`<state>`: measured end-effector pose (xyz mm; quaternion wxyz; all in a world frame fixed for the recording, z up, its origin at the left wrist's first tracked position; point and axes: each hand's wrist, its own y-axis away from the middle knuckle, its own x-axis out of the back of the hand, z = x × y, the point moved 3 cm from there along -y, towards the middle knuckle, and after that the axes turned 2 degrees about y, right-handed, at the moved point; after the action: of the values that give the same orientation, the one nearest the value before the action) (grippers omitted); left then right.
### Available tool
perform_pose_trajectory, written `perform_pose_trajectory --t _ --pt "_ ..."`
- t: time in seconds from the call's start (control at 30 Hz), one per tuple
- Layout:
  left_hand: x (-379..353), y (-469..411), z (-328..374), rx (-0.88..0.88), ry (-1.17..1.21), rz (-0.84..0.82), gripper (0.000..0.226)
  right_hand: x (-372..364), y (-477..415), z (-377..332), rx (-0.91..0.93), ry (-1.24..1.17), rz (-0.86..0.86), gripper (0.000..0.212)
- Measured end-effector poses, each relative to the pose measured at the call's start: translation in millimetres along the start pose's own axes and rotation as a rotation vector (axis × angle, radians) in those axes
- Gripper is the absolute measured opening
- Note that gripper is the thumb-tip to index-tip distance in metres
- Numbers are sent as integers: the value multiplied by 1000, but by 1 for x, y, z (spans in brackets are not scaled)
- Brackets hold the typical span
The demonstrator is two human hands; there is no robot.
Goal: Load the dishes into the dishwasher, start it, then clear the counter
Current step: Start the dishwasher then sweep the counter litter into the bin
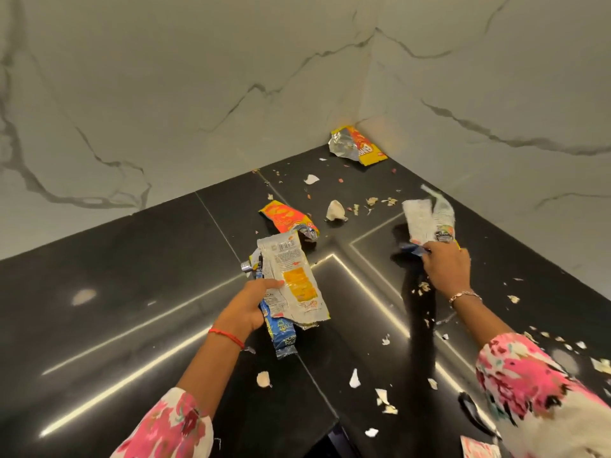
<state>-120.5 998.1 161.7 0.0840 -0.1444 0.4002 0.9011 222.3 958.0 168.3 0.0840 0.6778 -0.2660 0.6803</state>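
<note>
Above the littered black counter point(99, 276), both hands clutching crumpled wrappers: left point(246, 305), right point(446, 264).

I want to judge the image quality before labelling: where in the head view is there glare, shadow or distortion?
Head view: bright streaks of reflected light run across the glossy black counter; the right hand throws a dark shadow on the counter beside and below it; the wide-angle lens bends the marble wall and the counter edges; the wrappers in the left hand stay fairly sharp.
</note>
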Motion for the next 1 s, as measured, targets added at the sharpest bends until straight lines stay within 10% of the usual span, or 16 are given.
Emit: perform_pose_trajectory --t 0.3,0.53,0.7,0.8,1.0 --pt "7 -9 13 -29 125 3 28 60 46 -159 482 -700 216 5" --pt "1 -10 23 -105 317 -204 42 36 89 -229 761 -455 -57 32" --pt "10 -13 20 -53 179 -97 22 35 70 -213 476 -802 -449 48" --pt "13 -14 17 -30 104 -52 28 39 29 -171 132 -981 -255 25" --pt "14 -8 15 -44 49 4 24 -11 -39 -44 -216 -337 -201 98"
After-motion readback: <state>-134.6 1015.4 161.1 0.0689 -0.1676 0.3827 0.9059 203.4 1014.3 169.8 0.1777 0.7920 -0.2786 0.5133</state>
